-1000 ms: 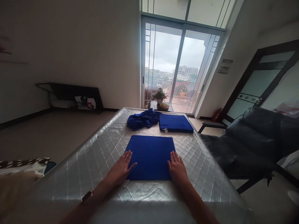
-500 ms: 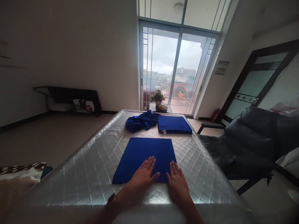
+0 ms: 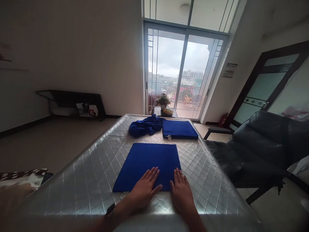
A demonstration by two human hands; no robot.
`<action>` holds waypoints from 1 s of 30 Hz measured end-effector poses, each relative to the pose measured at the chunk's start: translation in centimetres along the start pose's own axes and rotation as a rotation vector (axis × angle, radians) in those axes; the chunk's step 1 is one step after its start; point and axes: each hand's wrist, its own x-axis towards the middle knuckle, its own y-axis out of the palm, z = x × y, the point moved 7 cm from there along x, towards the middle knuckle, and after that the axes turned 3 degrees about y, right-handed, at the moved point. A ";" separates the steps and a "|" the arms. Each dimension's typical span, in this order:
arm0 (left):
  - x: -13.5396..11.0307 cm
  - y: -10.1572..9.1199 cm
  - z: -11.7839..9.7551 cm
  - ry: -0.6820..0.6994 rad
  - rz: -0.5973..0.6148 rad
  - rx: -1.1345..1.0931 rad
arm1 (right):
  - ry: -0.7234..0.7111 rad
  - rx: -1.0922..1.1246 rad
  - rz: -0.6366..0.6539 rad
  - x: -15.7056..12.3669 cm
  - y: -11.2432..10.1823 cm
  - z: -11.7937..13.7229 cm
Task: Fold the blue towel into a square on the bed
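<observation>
A flat blue square of folded cloth (image 3: 149,158) lies on the silver quilted table cover (image 3: 91,180), in front of me. My left hand (image 3: 146,187) rests flat on its near part, fingers stretched out and thumb apart. At the near right corner, my right hand (image 3: 181,190) lies flat with its fingers over the cloth's edge. Neither hand grips anything. A small pale label (image 3: 125,195) shows at the near edge, beside my left wrist. Farther back lies a second folded blue cloth (image 3: 180,129), with a crumpled blue cloth (image 3: 146,125) to its left.
A black padded chair (image 3: 253,145) stands close along the table's right side. Beyond the far end, a small dark table holds a potted plant (image 3: 163,100) before a sliding glass door (image 3: 166,58). A black frame (image 3: 77,103) leans by the left wall.
Both hands have drawn slightly back toward me over the cloth. The blue square has shifted a little left and nearer, and more of its label shows.
</observation>
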 end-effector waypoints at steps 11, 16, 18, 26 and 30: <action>-7.6 -1.8 9.5 -0.388 -0.030 0.104 | 0.002 0.013 0.016 0.0 0.3 -0.1; -7.8 -1.8 9.5 -0.432 -0.046 0.136 | 0.004 -0.008 0.029 -0.3 -0.1 0.0; -7.8 -1.9 9.2 -0.446 -0.028 0.133 | 0.003 -0.020 0.049 -0.7 -0.2 0.1; -8.2 -2.8 8.1 -0.423 -0.028 0.153 | 0.005 0.026 0.042 -1.8 0.0 0.1; -8.2 -2.9 8.5 -0.393 -0.138 0.245 | -0.003 0.034 0.027 -1.6 0.2 0.0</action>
